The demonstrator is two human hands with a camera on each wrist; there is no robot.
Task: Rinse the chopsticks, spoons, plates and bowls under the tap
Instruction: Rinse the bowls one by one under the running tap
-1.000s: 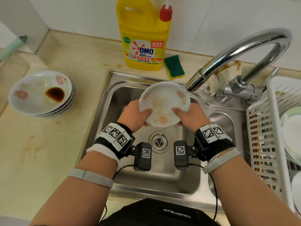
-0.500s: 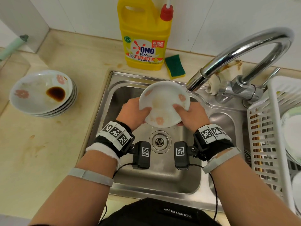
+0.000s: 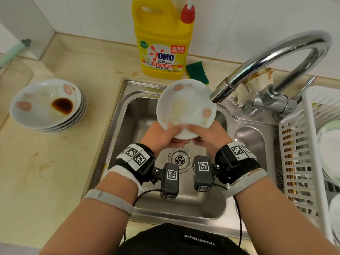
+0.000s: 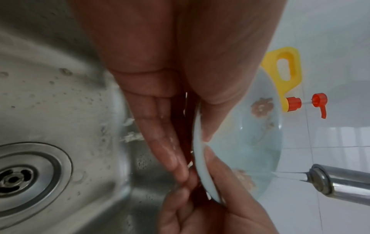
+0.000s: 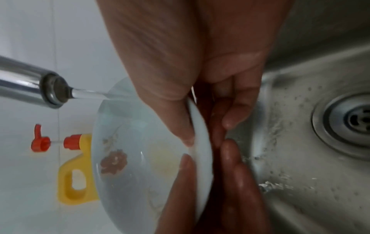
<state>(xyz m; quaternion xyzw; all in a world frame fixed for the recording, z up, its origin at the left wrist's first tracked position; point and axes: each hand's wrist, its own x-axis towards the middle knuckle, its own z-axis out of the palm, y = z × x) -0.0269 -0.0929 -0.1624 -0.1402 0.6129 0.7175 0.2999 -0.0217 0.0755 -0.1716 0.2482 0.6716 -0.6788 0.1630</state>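
Observation:
A white shallow bowl [image 3: 185, 107] with pink flower marks is held tilted over the steel sink [image 3: 139, 115], its far rim under the tap spout [image 3: 219, 94]. Water runs from the spout [image 5: 54, 90] onto the bowl [image 5: 140, 142]. My left hand [image 3: 165, 135] and right hand [image 3: 204, 134] both pinch the bowl's near rim, thumbs inside, fingers under it. In the left wrist view the rim [image 4: 200, 158] sits between the left thumb and fingers. A stack of dirty bowls [image 3: 46, 105], the top one holding dark sauce, stands on the counter at left.
A yellow detergent jug [image 3: 161, 41] and a green sponge [image 3: 196, 71] stand behind the sink. A white plastic rack [image 3: 301, 153] with washed dishes and chopsticks sits at right. The sink drain [image 3: 179, 160] lies below my hands. A crumpled cloth [image 3: 255, 83] lies behind the tap.
The bowl has been turned and lifted away from me. Both hands have shifted from its sides to its near rim, and its far edge now reaches the spout.

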